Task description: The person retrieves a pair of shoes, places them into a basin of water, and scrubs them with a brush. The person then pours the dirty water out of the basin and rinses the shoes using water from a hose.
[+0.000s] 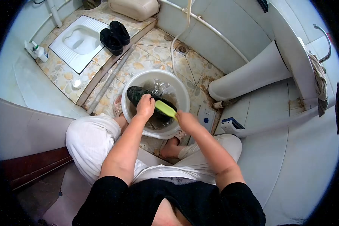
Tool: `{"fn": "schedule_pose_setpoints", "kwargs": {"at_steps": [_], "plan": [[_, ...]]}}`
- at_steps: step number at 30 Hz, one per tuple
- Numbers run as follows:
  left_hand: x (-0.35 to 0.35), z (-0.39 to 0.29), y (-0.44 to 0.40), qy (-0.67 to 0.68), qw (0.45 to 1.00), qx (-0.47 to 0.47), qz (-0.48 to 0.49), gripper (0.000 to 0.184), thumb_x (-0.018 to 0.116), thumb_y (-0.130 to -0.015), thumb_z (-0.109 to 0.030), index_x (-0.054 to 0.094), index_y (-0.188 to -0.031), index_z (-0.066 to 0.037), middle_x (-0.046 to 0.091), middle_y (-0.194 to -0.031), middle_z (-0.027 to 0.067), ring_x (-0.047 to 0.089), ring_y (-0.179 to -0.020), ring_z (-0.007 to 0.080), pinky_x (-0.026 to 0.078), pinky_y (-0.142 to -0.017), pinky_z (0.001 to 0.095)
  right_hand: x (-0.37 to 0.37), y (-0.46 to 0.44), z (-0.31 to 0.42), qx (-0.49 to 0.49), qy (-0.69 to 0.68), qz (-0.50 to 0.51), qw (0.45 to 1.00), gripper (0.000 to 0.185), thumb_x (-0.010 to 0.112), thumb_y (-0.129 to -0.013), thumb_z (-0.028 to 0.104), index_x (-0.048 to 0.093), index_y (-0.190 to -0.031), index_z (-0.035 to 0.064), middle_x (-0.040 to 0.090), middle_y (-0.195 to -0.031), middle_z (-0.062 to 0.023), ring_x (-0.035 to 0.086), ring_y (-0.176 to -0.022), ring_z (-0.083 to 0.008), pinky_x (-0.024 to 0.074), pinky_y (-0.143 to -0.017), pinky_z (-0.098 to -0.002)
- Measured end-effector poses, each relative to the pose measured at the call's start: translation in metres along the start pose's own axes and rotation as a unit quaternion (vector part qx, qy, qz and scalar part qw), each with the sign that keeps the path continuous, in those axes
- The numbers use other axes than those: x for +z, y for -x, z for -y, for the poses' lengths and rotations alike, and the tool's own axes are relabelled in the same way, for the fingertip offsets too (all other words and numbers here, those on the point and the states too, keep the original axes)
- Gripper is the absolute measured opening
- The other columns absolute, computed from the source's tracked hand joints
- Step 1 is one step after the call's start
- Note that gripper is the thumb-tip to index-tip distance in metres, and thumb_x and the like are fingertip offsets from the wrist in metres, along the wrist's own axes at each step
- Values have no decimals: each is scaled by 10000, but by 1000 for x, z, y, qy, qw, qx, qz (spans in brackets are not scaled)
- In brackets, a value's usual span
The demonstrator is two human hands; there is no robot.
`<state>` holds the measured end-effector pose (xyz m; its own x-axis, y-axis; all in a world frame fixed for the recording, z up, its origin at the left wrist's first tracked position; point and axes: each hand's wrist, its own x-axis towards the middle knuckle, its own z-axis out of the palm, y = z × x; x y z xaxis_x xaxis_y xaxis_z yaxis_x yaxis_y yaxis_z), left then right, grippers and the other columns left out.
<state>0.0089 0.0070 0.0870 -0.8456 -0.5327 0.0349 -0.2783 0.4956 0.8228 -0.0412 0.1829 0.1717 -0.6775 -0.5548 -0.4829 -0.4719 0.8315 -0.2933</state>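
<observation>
A white basin (185, 90) of murky water stands on the floor between my feet. Over the water lies a wet black shoe (136, 93), tilted across the basin. My left hand (145, 107) is closed on its near edge. In my right hand (187, 121) is the handle end of a light-green brush (165, 109), laid flat against the shoe's right part. Its bristles are hidden underneath.
A pair of black shoes (114, 38) sits on the raised step beside the squat toilet (79, 41). A white sink pedestal (248, 71) rises at the right. A hose (172, 49) runs down behind the basin; a grey pipe (111, 80) lies along the step.
</observation>
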Motion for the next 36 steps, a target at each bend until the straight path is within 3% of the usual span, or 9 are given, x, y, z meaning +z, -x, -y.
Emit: {"fn": "schedule_pose_setpoints", "kwargs": {"at_steps": [13,16,18,21,24,25,29,31,36], "plan": [[-25,-66,-2,-41,988,150,-16,140,475,-727,-148,465,-691,-14,490,-766,141,483,-758,333,383,-661,424,41,-69,27,-121,-70,-159,977,192,483,-729,206,564,-822,58,554,-822,-201,528,-757,-346,428,-663,-413],[-44,-72,-16,194,953,233,3,192,501,-780,-219,501,-774,-27,499,-751,106,497,-707,259,390,-693,345,24,-66,29,-78,-170,-171,967,170,498,-698,130,553,-702,-30,564,-698,-203,541,-653,-346,417,-580,-383],[-59,-66,-28,399,907,41,-130,283,508,-797,-282,461,-897,-21,524,-890,100,501,-853,208,366,-773,341,5,-59,37,-158,-342,-279,884,162,466,-698,91,549,-696,-48,557,-651,-199,542,-605,-295,414,-564,-358],[-45,-25,-44,471,855,-34,-213,410,455,-826,-351,408,-1072,-27,470,-1049,118,415,-1014,174,328,-846,332,-35,-42,45,-69,-514,-113,848,162,420,-728,92,527,-772,-21,532,-646,-87,494,-551,-175,396,-505,-316],[-48,-42,-11,696,659,-220,184,773,408,-676,-670,373,-1192,-95,406,-1194,74,346,-1121,220,291,-922,365,-67,-26,75,-32,-604,-36,795,146,415,-747,114,506,-765,0,508,-624,-64,473,-532,-130,367,-455,-291],[-45,-41,-8,733,618,-198,206,826,447,-603,-708,402,-1172,-111,455,-1151,57,415,-1057,238,321,-900,383,-71,-26,81,-15,-622,-17,782,140,416,-755,124,498,-754,11,497,-608,-62,460,-521,-111,352,-434,-278],[-43,-43,-9,746,604,-177,216,787,474,-612,-684,426,-1152,-113,491,-1105,58,462,-1005,235,351,-874,381,-66,-51,80,-25,-331,-94,939,194,482,-720,145,521,-830,-10,555,-678,-146,534,-618,-240,429,-562,-348],[-52,-56,-9,699,668,-209,144,755,493,-628,-657,433,-1144,-109,495,-1100,62,472,-997,229,364,-863,381,-74,-42,90,-102,-218,-121,963,175,480,-724,134,519,-818,-8,535,-618,-121,522,-581,-268,416,-541,-353],[-51,-45,-17,760,604,-200,131,715,446,-693,-627,420,-1154,-81,501,-1093,78,481,-989,225,372,-857,371,-64,-31,66,-217,-27,-243,945,277,485,-780,150,514,-1034,43,531,-702,-207,520,-729,-355,410,-676,-372]]}}
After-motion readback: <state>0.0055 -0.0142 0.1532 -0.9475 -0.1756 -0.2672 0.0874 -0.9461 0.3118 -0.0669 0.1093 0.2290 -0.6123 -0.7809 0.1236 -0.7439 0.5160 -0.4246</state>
